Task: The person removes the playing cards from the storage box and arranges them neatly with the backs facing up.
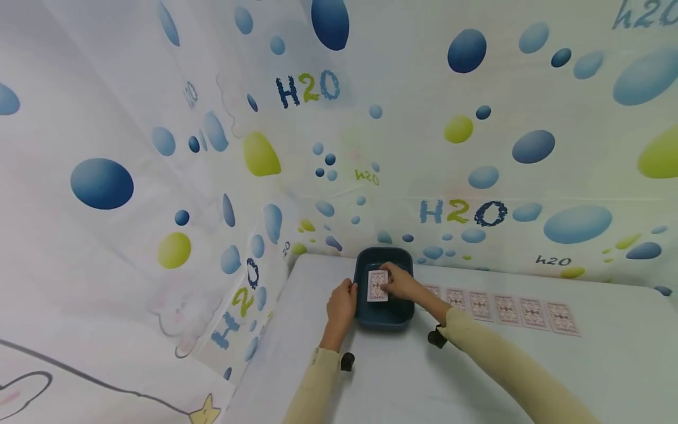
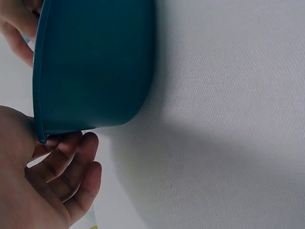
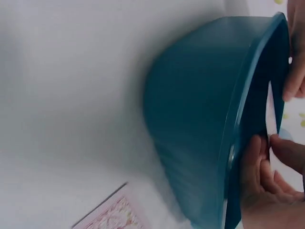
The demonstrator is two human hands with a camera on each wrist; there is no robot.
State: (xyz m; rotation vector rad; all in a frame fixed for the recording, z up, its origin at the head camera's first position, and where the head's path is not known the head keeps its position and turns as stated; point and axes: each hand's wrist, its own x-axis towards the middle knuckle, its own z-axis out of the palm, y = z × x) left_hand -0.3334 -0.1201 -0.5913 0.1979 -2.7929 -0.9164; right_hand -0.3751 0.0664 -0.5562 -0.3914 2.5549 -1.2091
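Note:
A dark teal plastic tub stands on the white table. My left hand holds its left rim; in the left wrist view, the fingers curl beneath the rim's edge. My right hand pinches a playing card over the tub, its red-and-white patterned back facing up. From the right wrist view, the card appears nearly edge-on between thumb and fingers, within the tub's opening. What lies on the tub's floor beneath the card is hidden.
Several playing cards lie in a row to the right of the tub, patterned backs up. The right forearm passes over the row's left end. Behind the table hangs a white sheet with blue and green spots.

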